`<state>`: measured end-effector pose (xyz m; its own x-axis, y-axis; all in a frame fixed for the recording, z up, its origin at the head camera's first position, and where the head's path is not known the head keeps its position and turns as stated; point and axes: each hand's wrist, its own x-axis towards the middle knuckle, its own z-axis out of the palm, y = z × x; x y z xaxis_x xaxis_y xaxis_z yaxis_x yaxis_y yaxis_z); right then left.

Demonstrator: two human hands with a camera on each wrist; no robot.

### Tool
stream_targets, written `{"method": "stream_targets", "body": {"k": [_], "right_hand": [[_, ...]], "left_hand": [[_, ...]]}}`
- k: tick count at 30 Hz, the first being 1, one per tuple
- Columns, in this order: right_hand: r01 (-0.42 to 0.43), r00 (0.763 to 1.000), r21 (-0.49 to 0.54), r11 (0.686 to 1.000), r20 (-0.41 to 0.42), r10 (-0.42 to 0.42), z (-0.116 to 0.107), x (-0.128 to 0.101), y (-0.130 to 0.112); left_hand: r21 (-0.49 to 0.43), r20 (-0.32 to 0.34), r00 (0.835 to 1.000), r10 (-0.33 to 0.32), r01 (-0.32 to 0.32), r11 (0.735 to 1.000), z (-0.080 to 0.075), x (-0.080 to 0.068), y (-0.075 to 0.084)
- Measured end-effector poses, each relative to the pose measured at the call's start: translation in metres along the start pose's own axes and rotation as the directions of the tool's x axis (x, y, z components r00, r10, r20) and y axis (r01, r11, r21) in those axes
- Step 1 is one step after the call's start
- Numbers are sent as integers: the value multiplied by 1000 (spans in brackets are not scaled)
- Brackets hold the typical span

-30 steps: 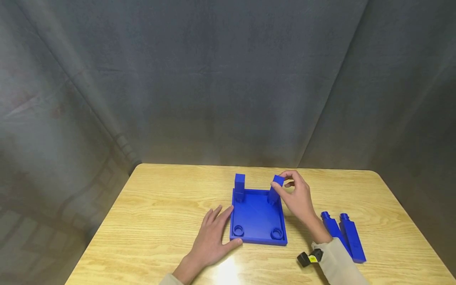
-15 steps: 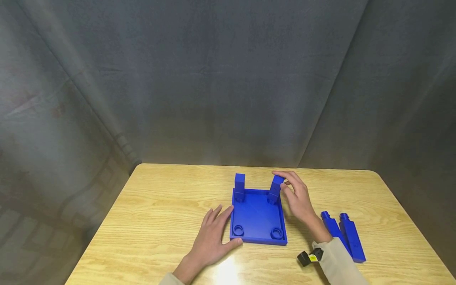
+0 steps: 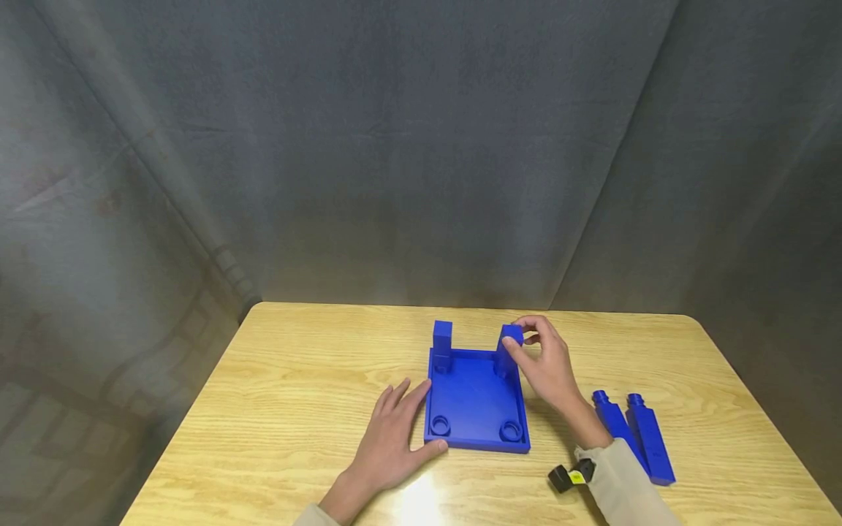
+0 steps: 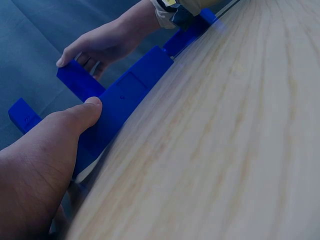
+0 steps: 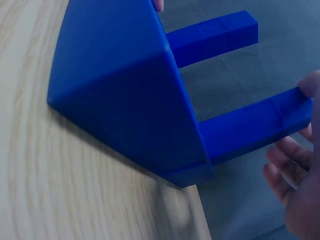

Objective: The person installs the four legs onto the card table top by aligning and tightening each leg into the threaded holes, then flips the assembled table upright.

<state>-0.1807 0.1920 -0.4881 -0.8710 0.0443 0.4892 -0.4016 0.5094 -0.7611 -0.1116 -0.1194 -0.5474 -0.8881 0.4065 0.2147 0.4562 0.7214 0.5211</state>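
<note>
On the table lies a blue square tray-like panel with a raised rim and round sockets in its near corners. A square blue leg stands upright in its far left corner. At the far right corner stands a second blue leg; my right hand pinches its top between thumb and fingers. My left hand rests at the panel's near left corner, fingers straight along the left edge and thumb pressed to the front side. The right leg's base is hidden in the right wrist view by the panel's rim.
Two loose blue legs with threaded ends, one beside the other, lie to the right near my right forearm. A black wrist device hangs at the right sleeve. A grey curtain stands behind the wooden table.
My right hand's fingers have shifted round the leg's top, reaching over it and then back to the pinch. The leg has turned and leans less to the right. My left hand stays in place.
</note>
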Motion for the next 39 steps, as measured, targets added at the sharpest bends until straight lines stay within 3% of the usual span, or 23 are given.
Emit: {"method": "stream_targets", "body": {"k": [8, 14, 17, 23, 26, 32, 39], "right_hand": [[-130, 991, -69, 989, -41, 127, 3, -1, -5], [-175, 984, -117, 978, -41, 171, 5, -1, -9], [-144, 989, -122, 982, -41, 140, 4, 0, -9], [94, 995, 3, 996, -35, -94, -2, 3, -4], [152, 988, 10, 988, -14, -152, -5, 4, -3], [98, 995, -6, 995, 1, -98, -6, 3, -2], [29, 998, -7, 1000, -55, -29, -2, 2, -1]], "left_hand": [[4, -4, 1000, -3, 3, 1000, 1, -1, -1], [18, -25, 1000, 17, -17, 1000, 1, -2, -3], [15, -20, 1000, 13, -12, 1000, 1, -2, -3], [2, -3, 1000, 2, -2, 1000, -1, -1, -1], [3, 1, 1000, 1, -1, 1000, -1, -1, -1], [7, -2, 1000, 2, -2, 1000, 0, -2, -2], [2, -5, 1000, 7, -7, 1000, 1, 0, -2]]}}
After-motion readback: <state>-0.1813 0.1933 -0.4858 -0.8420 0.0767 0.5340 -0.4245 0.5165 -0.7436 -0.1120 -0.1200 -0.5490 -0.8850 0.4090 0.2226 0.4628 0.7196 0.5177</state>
